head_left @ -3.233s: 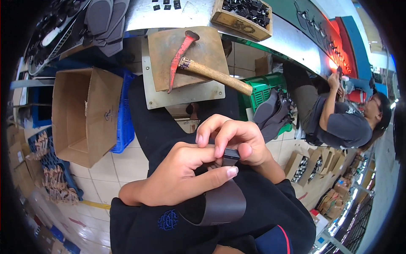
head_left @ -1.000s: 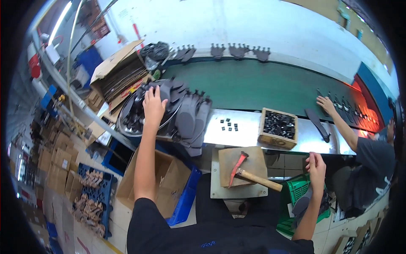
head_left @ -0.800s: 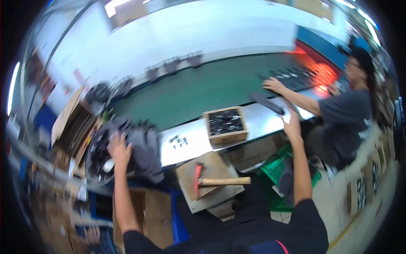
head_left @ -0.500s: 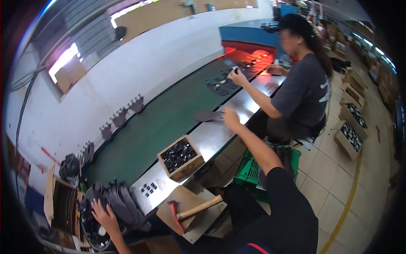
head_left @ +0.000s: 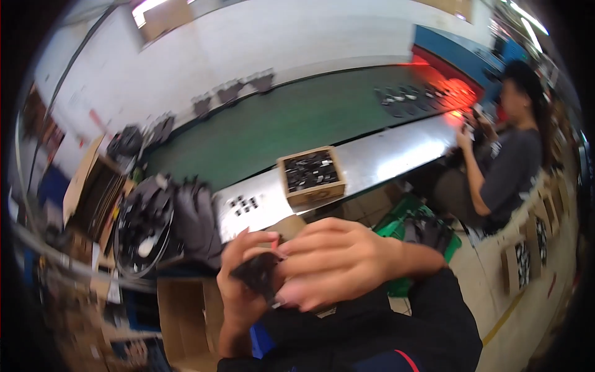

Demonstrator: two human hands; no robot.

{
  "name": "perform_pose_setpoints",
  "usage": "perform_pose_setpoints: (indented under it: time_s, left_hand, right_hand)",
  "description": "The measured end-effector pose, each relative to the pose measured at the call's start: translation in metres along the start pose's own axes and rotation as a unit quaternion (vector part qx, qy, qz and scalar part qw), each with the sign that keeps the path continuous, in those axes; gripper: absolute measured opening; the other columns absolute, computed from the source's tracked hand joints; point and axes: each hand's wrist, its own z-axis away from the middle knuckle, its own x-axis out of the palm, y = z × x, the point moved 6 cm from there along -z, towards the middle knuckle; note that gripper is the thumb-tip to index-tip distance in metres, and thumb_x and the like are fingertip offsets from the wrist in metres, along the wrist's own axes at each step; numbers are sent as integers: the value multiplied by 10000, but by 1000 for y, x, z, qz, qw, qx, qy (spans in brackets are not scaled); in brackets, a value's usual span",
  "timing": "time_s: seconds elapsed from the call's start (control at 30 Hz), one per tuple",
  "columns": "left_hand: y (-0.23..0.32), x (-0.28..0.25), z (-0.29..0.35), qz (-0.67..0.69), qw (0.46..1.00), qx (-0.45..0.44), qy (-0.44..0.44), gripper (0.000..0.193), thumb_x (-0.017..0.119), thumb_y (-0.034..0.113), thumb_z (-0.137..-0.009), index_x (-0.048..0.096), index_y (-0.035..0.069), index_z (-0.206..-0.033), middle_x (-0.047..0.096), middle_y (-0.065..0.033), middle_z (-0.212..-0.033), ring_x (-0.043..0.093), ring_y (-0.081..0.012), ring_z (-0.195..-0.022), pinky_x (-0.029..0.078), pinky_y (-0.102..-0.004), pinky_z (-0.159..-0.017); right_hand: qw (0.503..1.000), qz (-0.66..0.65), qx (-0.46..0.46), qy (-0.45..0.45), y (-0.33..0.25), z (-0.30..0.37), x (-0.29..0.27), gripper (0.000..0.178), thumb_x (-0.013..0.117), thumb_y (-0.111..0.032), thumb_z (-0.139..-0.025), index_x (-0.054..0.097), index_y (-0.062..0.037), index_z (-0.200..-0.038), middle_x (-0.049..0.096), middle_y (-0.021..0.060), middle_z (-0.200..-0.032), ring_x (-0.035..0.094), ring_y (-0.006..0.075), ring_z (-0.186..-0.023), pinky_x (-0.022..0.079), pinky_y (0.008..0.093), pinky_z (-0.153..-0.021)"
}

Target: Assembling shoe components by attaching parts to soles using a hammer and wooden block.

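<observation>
Both my hands are together in front of my body, over my lap. My left hand (head_left: 234, 304) is curled around a small dark, blackish piece (head_left: 257, 273) whose kind I cannot make out. My right hand (head_left: 347, 257) closes over the same piece from the right, its fingers bent together and somewhat blurred. A bit of red shows between the hands. Beyond them, a box (head_left: 316, 197) filled with black parts sits on a shiny metal ledge (head_left: 372, 158). Several small black pieces (head_left: 245, 205) lie on the ledge left of it.
At left stand a round tub (head_left: 166, 239) of black parts, grey fabric-like pieces (head_left: 197, 208) and an open carton (head_left: 180, 322). A green belt (head_left: 297, 111) runs behind the ledge. At right are a green crate (head_left: 455, 248) and a seated co-worker (head_left: 514, 161) handling something.
My left hand has come away from the tub and my right hand back from the ledge; they now meet on the dark piece. The view has swung left. The hammer is mostly hidden.
</observation>
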Motion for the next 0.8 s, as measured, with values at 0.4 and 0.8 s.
perform_pose_setpoints:
  time_s: [0.4, 0.8]
  left_hand:
    - [-117, -43, 75, -66, 945, -185, 263, 283, 522, 204, -1056, 590, 24, -1264, 517, -114, -1272, 547, -204, -1144, 433, -319, -990]
    - [-162, 40, -76, -393, 915, 83, 37, 183, 663, 91, -913, 730, 71, -1082, 665, -129, -1093, 625, -317, -1034, 511, -394, -888]
  right_hand:
    - [846, 93, 486, -201, 31, 240, 75, 342, 749, -157, -787, 580, -66, -1070, 674, 144, -754, 691, 336, -689, 539, 433, -604]
    - [770, 51, 600, 209, -29, 274, 2, 223, 750, -143, -877, 624, 11, -777, 486, 33, -553, 484, 59, -530, 393, 285, -496]
